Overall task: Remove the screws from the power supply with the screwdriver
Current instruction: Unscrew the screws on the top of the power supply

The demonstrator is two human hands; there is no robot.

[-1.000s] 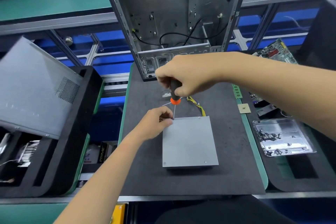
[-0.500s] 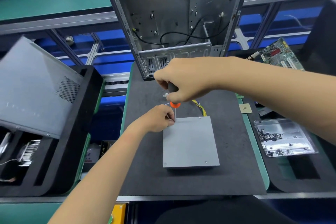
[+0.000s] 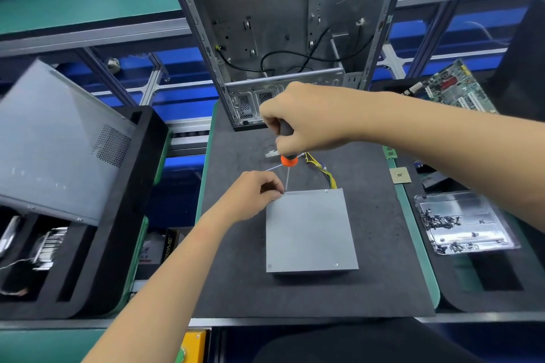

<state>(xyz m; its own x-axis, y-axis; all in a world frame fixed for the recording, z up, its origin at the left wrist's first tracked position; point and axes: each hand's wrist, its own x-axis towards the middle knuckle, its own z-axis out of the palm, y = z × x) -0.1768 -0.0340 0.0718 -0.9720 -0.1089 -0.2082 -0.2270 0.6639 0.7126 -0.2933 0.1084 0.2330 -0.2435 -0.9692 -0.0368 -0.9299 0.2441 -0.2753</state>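
Note:
A flat grey power supply (image 3: 309, 233) lies on the black foam mat (image 3: 236, 289), yellow wires (image 3: 321, 169) running from its far edge. My right hand (image 3: 306, 124) grips the black and orange screwdriver (image 3: 287, 156) upright, its thin shaft tip down at the supply's far left corner. My left hand (image 3: 253, 196) pinches at that same corner, fingertips touching the shaft tip; the screw itself is hidden there. Screws show at the far right corner (image 3: 326, 191) and the near right corner (image 3: 335, 264).
An open metal computer case (image 3: 289, 23) stands at the mat's far edge. A clear tray (image 3: 463, 221) with several loose screws lies to the right, a circuit board (image 3: 451, 91) behind it. A grey side panel (image 3: 56, 144) leans in a black foam bin on the left.
My right hand with the screwdriver has shifted slightly, and the left hand stays pinched at the far left corner. The power supply has not moved.

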